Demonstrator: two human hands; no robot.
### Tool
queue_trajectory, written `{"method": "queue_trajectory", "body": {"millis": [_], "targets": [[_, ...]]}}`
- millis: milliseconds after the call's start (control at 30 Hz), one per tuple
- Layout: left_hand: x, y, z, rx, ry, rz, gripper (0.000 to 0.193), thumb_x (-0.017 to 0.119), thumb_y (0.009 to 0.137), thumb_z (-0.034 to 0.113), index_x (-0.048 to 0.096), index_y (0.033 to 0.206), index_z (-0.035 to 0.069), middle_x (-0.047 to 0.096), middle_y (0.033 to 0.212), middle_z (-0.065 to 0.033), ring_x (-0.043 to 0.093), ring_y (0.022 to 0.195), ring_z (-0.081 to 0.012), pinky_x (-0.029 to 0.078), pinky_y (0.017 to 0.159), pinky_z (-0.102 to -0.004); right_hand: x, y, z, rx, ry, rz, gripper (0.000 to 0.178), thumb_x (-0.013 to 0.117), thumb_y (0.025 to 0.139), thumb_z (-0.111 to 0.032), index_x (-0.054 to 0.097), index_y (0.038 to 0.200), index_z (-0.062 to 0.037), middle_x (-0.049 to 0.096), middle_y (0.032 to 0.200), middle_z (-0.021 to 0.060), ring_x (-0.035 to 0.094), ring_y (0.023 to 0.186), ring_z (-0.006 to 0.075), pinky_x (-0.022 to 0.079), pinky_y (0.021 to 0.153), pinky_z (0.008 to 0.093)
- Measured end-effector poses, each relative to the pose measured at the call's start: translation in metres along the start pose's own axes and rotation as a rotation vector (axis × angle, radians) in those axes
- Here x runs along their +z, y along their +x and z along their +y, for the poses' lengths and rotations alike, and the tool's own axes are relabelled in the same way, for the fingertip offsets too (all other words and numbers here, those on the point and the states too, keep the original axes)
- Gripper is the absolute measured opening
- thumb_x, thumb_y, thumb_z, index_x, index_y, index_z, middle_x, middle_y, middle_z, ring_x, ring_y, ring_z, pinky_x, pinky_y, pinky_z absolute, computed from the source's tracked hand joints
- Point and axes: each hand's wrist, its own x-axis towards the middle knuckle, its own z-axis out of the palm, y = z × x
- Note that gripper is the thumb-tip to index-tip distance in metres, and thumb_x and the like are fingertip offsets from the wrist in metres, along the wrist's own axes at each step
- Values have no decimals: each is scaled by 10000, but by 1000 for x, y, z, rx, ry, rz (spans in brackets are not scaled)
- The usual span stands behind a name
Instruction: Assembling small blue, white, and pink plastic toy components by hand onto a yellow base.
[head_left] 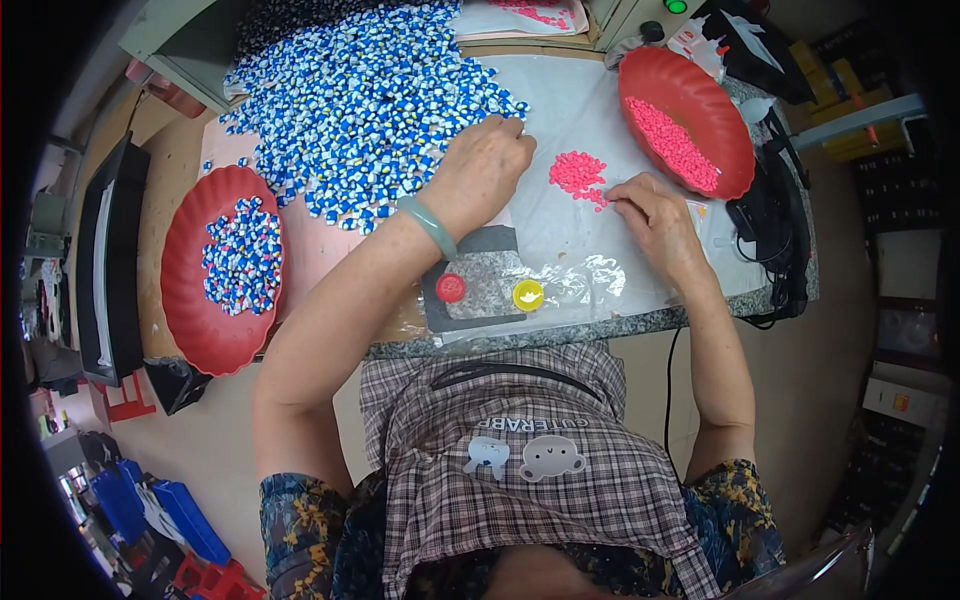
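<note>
My left hand, with a pale green bangle on its wrist, is curled closed at the right edge of a broad heap of small blue-and-white pieces. Its fingertips point away from me, so what they hold is hidden. At a small pile of bright pink pieces, my right hand has thumb and forefinger brought together over the pile's near end. Whether a pink piece sits in that pinch is too small to make out. The pink pile lies on a white sheet between the hands.
A red scalloped dish of blue-and-white pieces stands at left, another red dish of pink pieces at right. Near the table's front edge are a red cap and a yellow cap. Black cables hang at right.
</note>
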Motion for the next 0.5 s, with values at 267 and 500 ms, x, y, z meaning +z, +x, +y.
{"method": "queue_trajectory", "body": {"millis": [267, 500], "targets": [[1, -4, 0, -8, -15, 9, 101, 585, 857, 38, 664, 899, -9, 606, 887, -168, 637, 910, -334, 521, 798, -431, 3, 5, -1, -53, -116, -42, 90, 682, 833, 35, 633, 905, 15, 626, 868, 132, 653, 745, 296, 524, 684, 392], [-11, -4, 0, 30, 6, 189, 67, 598, 838, 19, 638, 887, -1, 587, 883, -153, 628, 863, -334, 511, 751, -461, 6, 4, -2, -38, -60, 1, 113, 679, 790, 55, 596, 853, 10, 603, 823, 96, 648, 689, 211, 526, 624, 331]]}}
